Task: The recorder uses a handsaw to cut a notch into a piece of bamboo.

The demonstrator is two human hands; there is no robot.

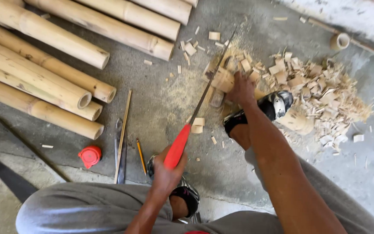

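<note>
two hands work: left hand [166, 173] grips the red-handled saw [195, 113], right hand [240, 89] clamps the pale bamboo piece [221, 79].

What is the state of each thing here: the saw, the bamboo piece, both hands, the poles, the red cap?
Saw: held by its red handle, blade laid across the bamboo piece.
Bamboo piece: on the floor, pressed down by the right hand.
Left hand: closed on the saw handle.
Right hand: gripping the bamboo piece.
Bamboo poles: lying stacked, whole.
Red cap: lying loose on the floor.
Pencil: lying flat.
</note>
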